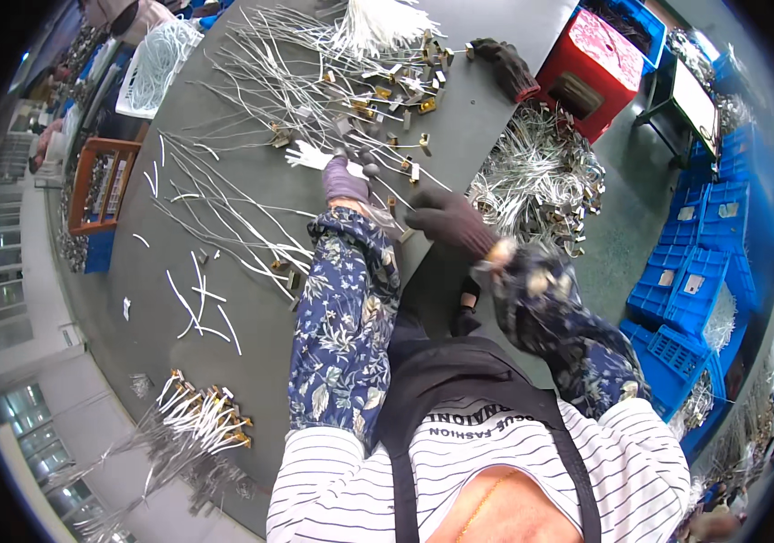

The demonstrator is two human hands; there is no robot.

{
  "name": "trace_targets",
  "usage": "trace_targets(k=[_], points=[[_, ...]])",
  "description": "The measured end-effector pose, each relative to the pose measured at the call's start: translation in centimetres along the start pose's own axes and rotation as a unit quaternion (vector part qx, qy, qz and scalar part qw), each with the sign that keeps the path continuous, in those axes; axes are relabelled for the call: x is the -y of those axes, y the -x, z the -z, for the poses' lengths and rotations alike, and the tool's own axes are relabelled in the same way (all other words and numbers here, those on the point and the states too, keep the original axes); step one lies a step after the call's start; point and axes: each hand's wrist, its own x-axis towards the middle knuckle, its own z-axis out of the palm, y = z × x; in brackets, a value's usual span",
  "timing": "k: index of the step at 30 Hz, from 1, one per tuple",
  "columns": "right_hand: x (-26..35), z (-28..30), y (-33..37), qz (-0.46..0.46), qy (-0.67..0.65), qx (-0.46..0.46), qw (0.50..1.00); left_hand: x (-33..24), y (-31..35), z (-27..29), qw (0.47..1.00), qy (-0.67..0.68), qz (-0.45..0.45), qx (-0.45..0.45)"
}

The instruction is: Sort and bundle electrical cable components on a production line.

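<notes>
Gloves cover 2 hands; left hand grips 1 white bundle

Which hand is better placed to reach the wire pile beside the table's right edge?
Probably the right hand: it is clearly nearer the wire pile. The left hand is farther away, beside a white bunch. Blur hides whether the right is free.

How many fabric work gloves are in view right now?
3: purple-and-dark-grey fabric glove on the left hand; dark brown fabric glove on the right hand; loose dark glove with a red cuff on the grey table. Others may be hidden.
</notes>
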Motion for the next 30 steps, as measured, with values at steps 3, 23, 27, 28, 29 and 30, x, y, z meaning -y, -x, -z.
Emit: trace_targets(k=[3,23,27,28,29,30], points=[[-5.0,0.6,5.7,0.193,-0.034,-0.094,0.976,2.1,-0.1,-1.6,0.999,0.017,-0.015,0.032],[-11.0,2.1,34.7,-0.448,-0.258,-0.066,0.853,3.2,-1.7,-2.6,0.999,-0.036,-0.018,-0.017],[-2.2,2.8,30.8,-0.423,-0.226,-0.107,0.871,2.3,-3.2,-2.0,0.996,0.022,-0.086,0.009],[-2.5,3.1,30.6,-0.425,-0.205,-0.091,0.877,2.2,-1.9,-3.6,0.999,0.008,-0.047,0.004],[-2.6,3.0,31.2,-0.431,-0.209,-0.099,0.872,3.3,-0.8,-4.6,0.998,-0.018,-0.066,-0.011],[-2.7,3.0,30.9,-0.354,-0.169,-0.086,0.916,2.8,-1.7,-3.8,0.998,-0.016,-0.065,-0.008]])
